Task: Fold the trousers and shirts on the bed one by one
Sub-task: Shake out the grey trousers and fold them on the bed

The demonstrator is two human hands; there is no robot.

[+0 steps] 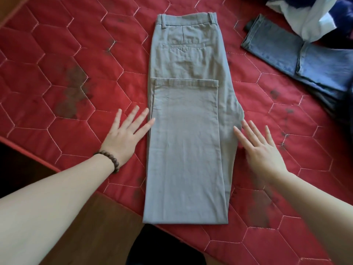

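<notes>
Grey trousers (188,131) lie lengthwise in the middle of the red quilted bed (66,73), waistband at the far end. Their legs are folded up over the seat, with the hems ending just below the back pocket. My left hand (126,134), with a bead bracelet on the wrist, lies flat and spread beside the trousers' left edge, fingertips touching the cloth. My right hand (261,148) is spread flat beside the right edge, fingertips at the cloth. Neither hand holds anything.
Blue jeans (298,60) lie at the right rear of the bed. Behind them is a pile of white and dark blue clothing (313,16). The bed's near edge runs diagonally, with a wooden floor (91,230) below it.
</notes>
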